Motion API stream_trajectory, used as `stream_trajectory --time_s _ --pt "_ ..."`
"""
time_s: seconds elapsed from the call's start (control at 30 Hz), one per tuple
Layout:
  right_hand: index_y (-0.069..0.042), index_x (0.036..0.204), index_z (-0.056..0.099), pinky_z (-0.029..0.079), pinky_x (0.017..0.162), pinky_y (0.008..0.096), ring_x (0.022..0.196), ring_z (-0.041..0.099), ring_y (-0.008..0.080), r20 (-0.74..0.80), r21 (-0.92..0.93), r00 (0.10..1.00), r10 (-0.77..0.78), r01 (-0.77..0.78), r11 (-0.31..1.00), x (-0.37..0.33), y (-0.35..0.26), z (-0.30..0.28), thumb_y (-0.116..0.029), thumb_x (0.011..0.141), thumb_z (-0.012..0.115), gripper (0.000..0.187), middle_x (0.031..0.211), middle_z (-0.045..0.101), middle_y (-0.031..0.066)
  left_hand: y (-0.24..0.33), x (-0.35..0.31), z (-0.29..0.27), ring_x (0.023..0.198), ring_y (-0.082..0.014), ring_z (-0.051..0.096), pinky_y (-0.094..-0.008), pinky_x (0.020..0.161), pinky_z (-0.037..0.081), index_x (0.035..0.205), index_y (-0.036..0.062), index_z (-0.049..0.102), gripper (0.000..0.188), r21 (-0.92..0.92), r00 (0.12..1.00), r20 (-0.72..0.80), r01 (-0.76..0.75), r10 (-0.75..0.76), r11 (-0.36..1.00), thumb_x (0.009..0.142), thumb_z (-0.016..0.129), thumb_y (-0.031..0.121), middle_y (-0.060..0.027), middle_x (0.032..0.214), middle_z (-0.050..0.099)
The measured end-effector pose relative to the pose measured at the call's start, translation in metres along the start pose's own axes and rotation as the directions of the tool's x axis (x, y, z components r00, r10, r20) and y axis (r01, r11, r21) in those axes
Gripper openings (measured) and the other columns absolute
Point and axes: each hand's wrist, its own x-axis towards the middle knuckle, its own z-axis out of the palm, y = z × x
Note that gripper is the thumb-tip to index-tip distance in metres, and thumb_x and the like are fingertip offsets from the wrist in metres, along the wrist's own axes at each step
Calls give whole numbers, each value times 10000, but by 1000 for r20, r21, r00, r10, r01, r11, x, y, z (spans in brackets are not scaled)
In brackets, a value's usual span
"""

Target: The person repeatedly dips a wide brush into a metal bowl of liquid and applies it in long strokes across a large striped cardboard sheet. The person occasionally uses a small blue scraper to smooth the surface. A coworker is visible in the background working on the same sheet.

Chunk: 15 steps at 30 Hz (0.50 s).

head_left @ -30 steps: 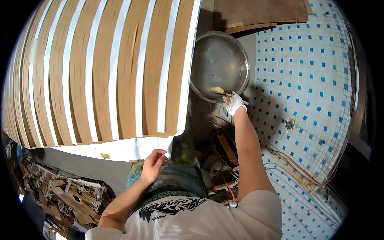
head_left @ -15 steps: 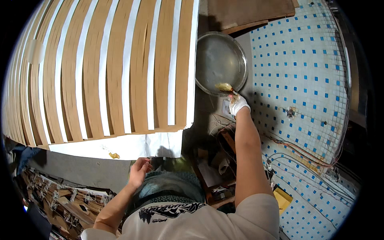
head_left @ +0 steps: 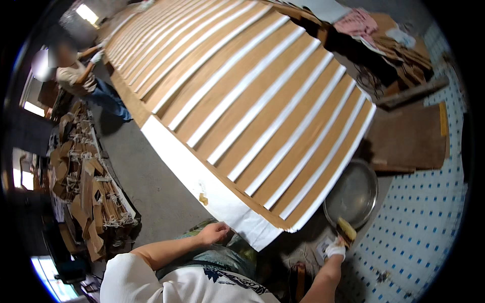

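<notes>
My right hand [head_left: 335, 248], in a white glove, is closed round the handle of a brush [head_left: 346, 229]. The brush's wide yellowish bristles look wet and point up over the near rim of a round metal basin [head_left: 374, 202]. A murky, pale liquid seems to lie in the basin. Bare and loosely curled, my left hand [head_left: 213, 233] is by my lap, close to the near edge of a white sheet [head_left: 227, 214]; nothing shows in it. Overlapping brown paper sheets with white strips [head_left: 262, 116] cover the table, and a yellow-brown smear [head_left: 203, 199] marks the white sheet.
At the far left a person [head_left: 83, 81] in jeans stands by the table, with gloved hands at its edge. Cardboard scraps [head_left: 88, 197] are heaped on the left. A brown board [head_left: 409, 136] lies beyond the basin, and blue-and-white tiles [head_left: 414, 237] run along the right.
My view has swung left, bringing the other person and the far table into sight. The brush stays in my right hand at the basin's near rim. My left hand remains near the white sheet.
</notes>
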Motion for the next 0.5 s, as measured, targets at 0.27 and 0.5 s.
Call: stream_trajectory --time_s 0.27,0.5 --pt "17 1202 668 619 674 318 904 714 182 365 -929 925 104 370 -28 -99 148 -85 -143 942 633 307 1089 730 98 -95 -1 -91 812 -199 693 -338 728 547 1055 40 676 279 116 971 -223 -59 84 991 916 575 259 -99 890 719" --pt "33 1384 447 428 1054 330 1269 492 203 516 -843 752 410 530 89 -250 301 -321 -216 1031 385 437 1403 491 105 -185 -11 -208 810 -196 708 -336 756 548 1069 45 687 270 -19 940 -298 -180 166 984 931 585 254 -107 932 735"
